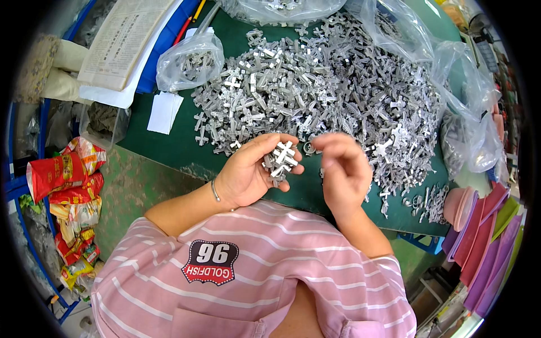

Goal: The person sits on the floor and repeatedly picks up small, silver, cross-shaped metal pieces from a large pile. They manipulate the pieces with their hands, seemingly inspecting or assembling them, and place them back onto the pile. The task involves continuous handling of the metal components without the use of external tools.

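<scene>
Palm up at the table's near edge, my left hand (243, 179) cups a handful of small silver metal crosses (280, 160), its fingers curled round them. To its right, my right hand (345, 179) hovers apart from it, close to the near side of the heap. Its fingers are bent and smeared by motion, so whether a piece is between them does not show. Beyond both hands spreads a large heap of loose metal crosses (293, 79), grey and shiny. A small ring-shaped piece (309, 148) lies between the hands.
Clear plastic bags (403, 28) border the heap; a smaller bag with metal pieces (191, 65) lies left, near white paper slips (164, 112). A smaller cluster of pieces (431, 204) sits at the near right on the green tabletop (194, 163). Colourful bins (479, 231) stand right.
</scene>
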The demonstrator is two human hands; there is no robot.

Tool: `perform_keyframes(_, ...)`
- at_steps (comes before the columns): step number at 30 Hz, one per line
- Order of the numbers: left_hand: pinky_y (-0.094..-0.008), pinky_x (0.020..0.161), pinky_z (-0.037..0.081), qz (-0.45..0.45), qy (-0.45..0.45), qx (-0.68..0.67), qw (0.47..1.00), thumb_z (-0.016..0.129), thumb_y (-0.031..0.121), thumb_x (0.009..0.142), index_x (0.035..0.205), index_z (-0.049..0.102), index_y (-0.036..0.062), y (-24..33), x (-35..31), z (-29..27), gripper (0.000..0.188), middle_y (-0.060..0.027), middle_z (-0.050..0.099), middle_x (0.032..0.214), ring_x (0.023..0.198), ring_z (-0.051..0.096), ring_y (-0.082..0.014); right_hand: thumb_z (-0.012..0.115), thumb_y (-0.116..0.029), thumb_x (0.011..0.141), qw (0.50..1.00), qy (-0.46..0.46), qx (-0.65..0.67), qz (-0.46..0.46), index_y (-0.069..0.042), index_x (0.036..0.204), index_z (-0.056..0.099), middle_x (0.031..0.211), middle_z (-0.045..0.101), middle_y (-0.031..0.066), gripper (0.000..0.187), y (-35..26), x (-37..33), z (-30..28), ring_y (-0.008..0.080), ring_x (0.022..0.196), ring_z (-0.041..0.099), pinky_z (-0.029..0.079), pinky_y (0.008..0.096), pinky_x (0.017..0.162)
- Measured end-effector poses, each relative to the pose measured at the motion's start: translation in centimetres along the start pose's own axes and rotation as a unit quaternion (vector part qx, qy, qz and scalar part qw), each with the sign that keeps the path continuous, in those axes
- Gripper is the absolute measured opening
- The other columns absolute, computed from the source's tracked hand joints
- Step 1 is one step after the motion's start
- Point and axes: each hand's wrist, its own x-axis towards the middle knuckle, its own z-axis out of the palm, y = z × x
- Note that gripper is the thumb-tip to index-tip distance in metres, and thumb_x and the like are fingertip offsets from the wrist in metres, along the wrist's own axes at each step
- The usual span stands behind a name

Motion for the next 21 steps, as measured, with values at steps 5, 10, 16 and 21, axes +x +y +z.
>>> perform_keyframes(5,-0.0411,0.081,0.045,0.429,-0.038,0.527,0.732,0.052,0.008,0.082,0.094,0.057,0.001,0.3,1.6,1.7,0.015,-0.0141,0.056,0.099,0.095,0.055,-0.0276,0.035,-0.036,0.093,0.813,0.091,0.487,0.307,-0.004,0.121,0.047,0.122,0.049,0.0095,0.044,-0.9,0.5,2.3,0.0197,0.112,0.046,0.036,0.0345,0.095)
perform_keyframes(10,-0.0542,0.098,0.025,0.5,-0.073,0.713,0.487,0.065,0.012,0.069,0.092,0.061,0.0035,-0.4,2.5,6.0,0.025,-0.0137,0.055,0.104,0.11,0.049,-0.0363,0.037,-0.036,0.09,0.732,0.206,0.435,0.482,-0.009,0.12,0.045,0.121,0.047,0.0078,0.041,-4.1,2.9,2.5,0.0205,0.107,0.049,0.042,0.0349,0.091)
perform_keyframes(16,-0.0421,0.092,0.037,0.517,-0.085,0.596,0.608,0.055,-0.004,0.074,0.097,0.053,-0.0006,0.4,2.6,5.5,0.024,-0.0156,0.053,0.104,0.105,0.05,-0.0308,0.044,-0.024,0.085,0.648,0.265,0.666,0.257,-0.001,0.104,0.053,0.103,0.056,0.0159,0.032,-2.9,3.5,-2.9,0.0318,0.097,0.054,0.049,0.0473,0.081)
perform_keyframes(21,-0.0334,0.085,0.042,0.486,-0.016,0.525,0.699,0.054,-0.006,0.077,0.094,0.056,-0.0031,0.8,1.8,3.7,0.017,-0.0142,0.055,0.098,0.094,0.055,-0.0241,0.042,-0.02,0.085,0.74,0.378,0.556,-0.018,0.005,0.096,0.043,0.091,0.047,0.017,0.028,-6.1,13.1,-15.0,0.0305,0.086,0.051,0.05,0.047,0.08)
